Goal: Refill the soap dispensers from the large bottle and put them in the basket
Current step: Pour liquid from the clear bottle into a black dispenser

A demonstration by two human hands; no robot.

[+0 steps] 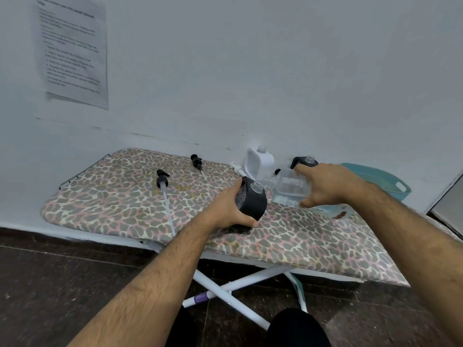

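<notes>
An ironing board [125,204] with a leopard-print cover is set against a white wall, and everything is laid out on it. A teal basket [383,179] is seen at the board's far right end, with none of the dispensers in it. A large clear bottle [288,187] is held tipped on its side by the right hand [325,184], whose fingers are wrapped over its body; its open mouth is brought just beside the neck of a black soap dispenser [253,201]. That dispenser is gripped by the left hand [225,209], fingers closed around its lower side, and is tilted slightly towards the bottle while resting on the board. Whether liquid is passing between the two necks cannot be made out. A white dispenser [259,161] without its pump stands upright near the wall, and a second black dispenser [304,160] is partly hidden behind the right hand. A white pump head [238,169] lies beside the white dispenser. Two black pump heads [162,180] [196,161] with their tubes are laid apart on the left half of the board.
</notes>
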